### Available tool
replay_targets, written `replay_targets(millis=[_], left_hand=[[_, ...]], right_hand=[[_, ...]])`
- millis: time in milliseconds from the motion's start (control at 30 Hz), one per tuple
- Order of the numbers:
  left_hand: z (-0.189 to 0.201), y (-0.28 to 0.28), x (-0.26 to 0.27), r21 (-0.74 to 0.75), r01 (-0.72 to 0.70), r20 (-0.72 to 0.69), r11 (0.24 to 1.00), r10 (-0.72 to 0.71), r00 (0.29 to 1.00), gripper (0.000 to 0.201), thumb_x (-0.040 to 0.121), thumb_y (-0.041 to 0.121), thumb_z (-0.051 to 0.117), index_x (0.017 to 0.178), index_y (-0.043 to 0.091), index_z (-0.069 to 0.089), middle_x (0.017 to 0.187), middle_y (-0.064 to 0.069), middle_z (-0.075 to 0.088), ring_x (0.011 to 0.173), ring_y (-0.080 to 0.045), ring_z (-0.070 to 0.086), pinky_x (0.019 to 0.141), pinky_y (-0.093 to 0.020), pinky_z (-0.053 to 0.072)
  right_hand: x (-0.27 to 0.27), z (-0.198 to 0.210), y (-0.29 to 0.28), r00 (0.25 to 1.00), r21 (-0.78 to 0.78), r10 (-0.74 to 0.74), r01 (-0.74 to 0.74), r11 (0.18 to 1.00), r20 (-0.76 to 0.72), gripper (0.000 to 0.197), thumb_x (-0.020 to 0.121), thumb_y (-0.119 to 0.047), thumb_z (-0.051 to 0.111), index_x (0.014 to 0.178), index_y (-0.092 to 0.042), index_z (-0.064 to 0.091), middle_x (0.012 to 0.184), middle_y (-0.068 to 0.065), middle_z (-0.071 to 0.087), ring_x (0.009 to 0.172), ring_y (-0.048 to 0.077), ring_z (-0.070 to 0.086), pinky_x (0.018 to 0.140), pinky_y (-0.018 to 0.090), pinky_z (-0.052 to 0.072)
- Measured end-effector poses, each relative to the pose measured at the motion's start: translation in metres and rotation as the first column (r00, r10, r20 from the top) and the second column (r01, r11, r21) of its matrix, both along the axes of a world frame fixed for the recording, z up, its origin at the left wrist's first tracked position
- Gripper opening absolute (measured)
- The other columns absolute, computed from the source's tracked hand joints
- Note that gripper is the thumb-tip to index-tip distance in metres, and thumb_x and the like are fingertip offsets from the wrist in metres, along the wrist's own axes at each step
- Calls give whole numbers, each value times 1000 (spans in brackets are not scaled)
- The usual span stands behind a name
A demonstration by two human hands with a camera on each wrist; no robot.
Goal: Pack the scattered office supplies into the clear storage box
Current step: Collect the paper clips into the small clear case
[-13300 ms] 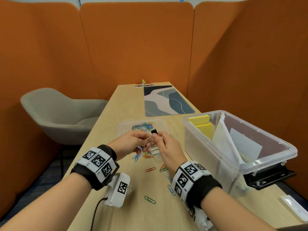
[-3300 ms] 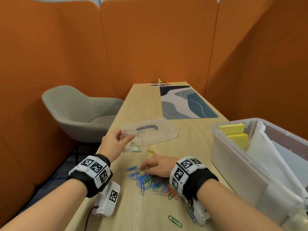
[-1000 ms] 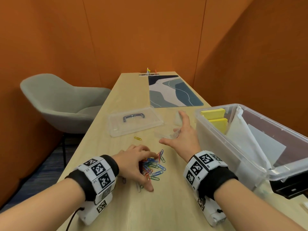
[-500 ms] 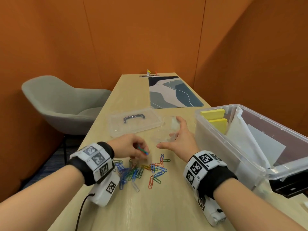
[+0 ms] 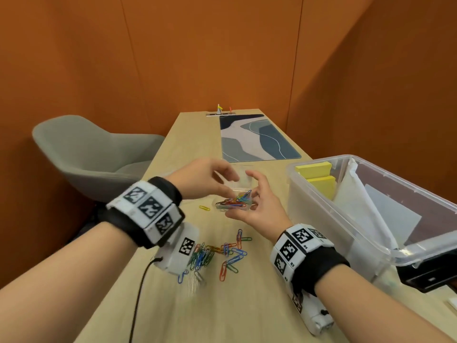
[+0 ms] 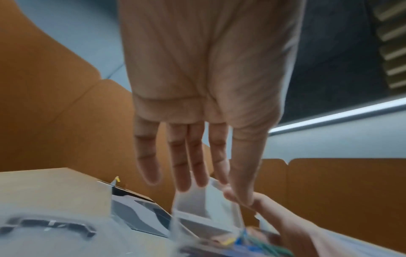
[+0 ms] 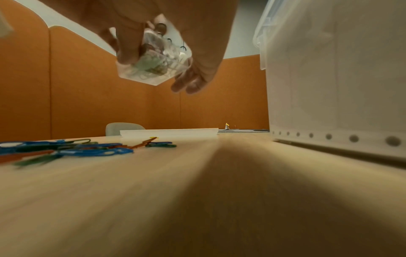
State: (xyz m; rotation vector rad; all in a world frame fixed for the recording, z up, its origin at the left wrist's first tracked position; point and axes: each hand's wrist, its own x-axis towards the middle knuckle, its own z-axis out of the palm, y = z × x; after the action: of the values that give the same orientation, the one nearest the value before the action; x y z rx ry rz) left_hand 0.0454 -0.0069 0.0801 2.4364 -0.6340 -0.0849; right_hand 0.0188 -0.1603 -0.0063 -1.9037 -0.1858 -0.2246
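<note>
The right hand point(image 5: 257, 206) grips a small clear plastic case point(image 5: 235, 203) of coloured paper clips above the wooden table point(image 5: 247, 305); the left hand point(image 5: 200, 180), fingers now straight over it, has released its clips inside; loose clips point(image 5: 217, 253) remain below

Left hand point(image 5: 197, 178) and small clear case point(image 6: 206, 207) smeared by motion blur in the left wrist view, contact between fingertips point(image 6: 191, 184) and lid not resolvable. Clear storage box point(image 5: 371, 226) cut off by the right picture edge, near right corner and far wall out of sight. Flat lid point(image 5: 158, 175) mostly hidden behind the left wrist. Loose paper clips point(image 5: 217, 256) partly covered by the wrist camera, count unreadable. Black object point(image 5: 430, 276) under the box rim unidentifiable.
</note>
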Motion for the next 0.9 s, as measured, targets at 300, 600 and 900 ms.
replay_targets(millis=[300, 600, 900], left_hand=[[-52, 111, -5, 748, -219, -159, 626, 489, 858, 34, 84, 15, 59, 117, 9, 62, 109, -7, 67, 81, -18, 60, 71, -23, 51], [-80, 51, -1, 331, -203, 15, 922, 210, 978, 17, 88, 15, 54, 100, 15, 66, 97, 0, 60, 86, -14, 55, 76, -19, 40], [-84, 37, 20, 402, -14, -179, 915, 93, 979, 104, 57, 87, 41, 138, 21, 42, 140, 1, 46, 127, -16, 44, 105, -26, 32]], right_hand=[[2, 0, -2, 999, -23, -37, 38, 999, 27, 61, 62, -22, 84, 104, -31, 41, 90, -11, 50, 96, 21, 64, 87, 40, 54], [4, 1, -3, 988, -76, -145, 149, 986, 54, 56, 61, -24, 85, 98, -21, 43, 86, -17, 48, 90, 18, 60, 80, 29, 50], [5, 1, -6, 965, -96, -257, 262, 960, 60, 56, 67, -31, 78, 112, -19, 46, 106, 1, 54, 105, 22, 52, 92, 36, 45]])
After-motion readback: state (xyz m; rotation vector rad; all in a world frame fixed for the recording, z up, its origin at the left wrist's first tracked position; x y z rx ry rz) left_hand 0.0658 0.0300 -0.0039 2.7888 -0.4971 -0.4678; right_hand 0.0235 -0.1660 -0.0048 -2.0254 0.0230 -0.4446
